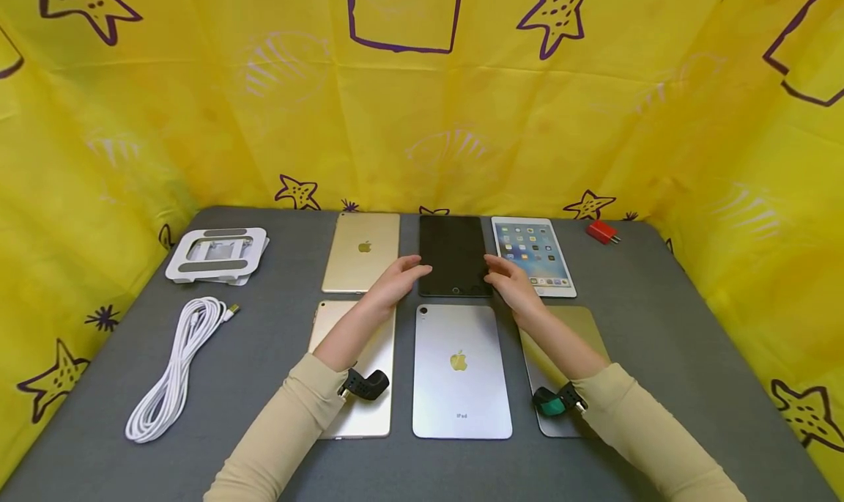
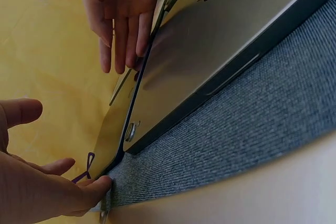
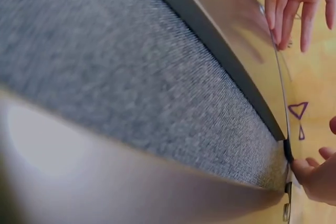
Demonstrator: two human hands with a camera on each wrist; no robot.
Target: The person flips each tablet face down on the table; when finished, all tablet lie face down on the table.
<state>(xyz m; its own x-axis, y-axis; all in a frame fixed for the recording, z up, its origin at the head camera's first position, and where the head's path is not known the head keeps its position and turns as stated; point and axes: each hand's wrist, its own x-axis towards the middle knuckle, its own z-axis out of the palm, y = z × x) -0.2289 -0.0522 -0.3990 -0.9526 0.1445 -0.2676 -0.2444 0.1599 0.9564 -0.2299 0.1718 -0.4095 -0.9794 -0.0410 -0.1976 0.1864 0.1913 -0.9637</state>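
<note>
Six tablets lie in two rows of three on the grey counter (image 1: 257,385), and I'll place everything by the black-screened tablet (image 1: 453,253), the middle one of the far row. Nearest me, straight in front of it, is one silver tablet (image 1: 461,399), back up, with a gold Apple logo and the word "iPad" readable below. Diagonally in front of it lie two more: a pale gold tablet (image 1: 377,348) to its left and a darker gold tablet (image 1: 547,366) to its right, each partly under an arm. Farther left is one bundled white cable (image 1: 178,374). Then come two hands: the left hand (image 1: 395,278) at its left edge, the right hand (image 1: 516,288) at its right, both loose, fingers fairly straight; whether they touch it I can't tell. Left of it sits one gold tablet (image 1: 363,256) with an Apple logo, then one white stand (image 1: 214,265); right, one white tablet (image 1: 534,253) showing app icons too small to read, then one red plug (image 1: 598,231). Yellow cloth (image 1: 422,121) hangs behind.
</note>
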